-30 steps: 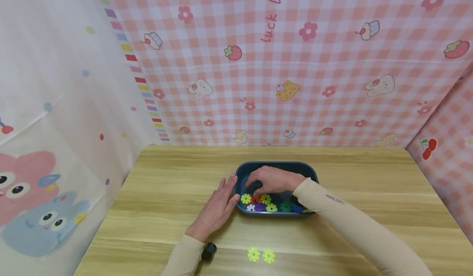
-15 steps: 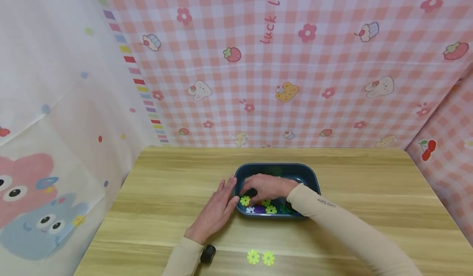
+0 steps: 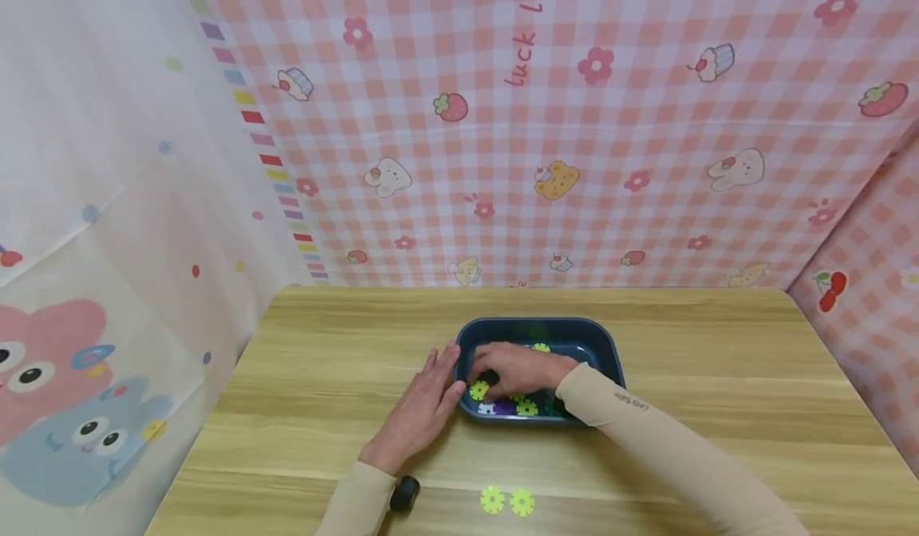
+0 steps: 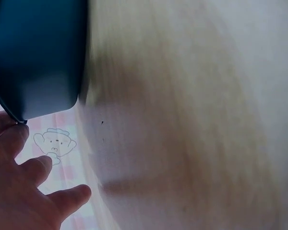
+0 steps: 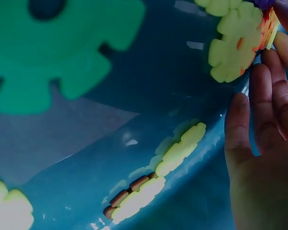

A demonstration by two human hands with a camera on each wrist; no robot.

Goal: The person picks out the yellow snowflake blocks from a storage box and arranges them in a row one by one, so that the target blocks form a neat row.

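Note:
My left hand [image 3: 412, 420] lies with extended fingers against the left end of a dark blue plastic tub [image 3: 613, 352]; in the left wrist view its fingers [image 4: 36, 167] touch the tub's rim. Down inside the tub's left part is my right hand [image 3: 520, 367]. Its thumb and index finger pinch a yellow notched snowflake disc [image 3: 479, 391], seen edge-on in the right wrist view. Beside it are an orange disc [image 5: 268, 28] and another yellow disc [image 5: 237, 43]. White [image 3: 487, 409], purple [image 3: 505, 407] and green [image 5: 81, 52] discs lie in the tub too.
Two yellow discs [image 3: 492, 499] lie side by side on the wooden table [image 3: 345, 336] near its front. More yellow discs [image 5: 180, 148] lean along the tub wall. Patterned cloth [image 3: 431, 153] hangs behind and at both sides.
My right hand has moved left and slightly down inside the tub, to the yellow disc at its left end. Another yellow disc behind the hand has come into view. The left hand stays at the rim.

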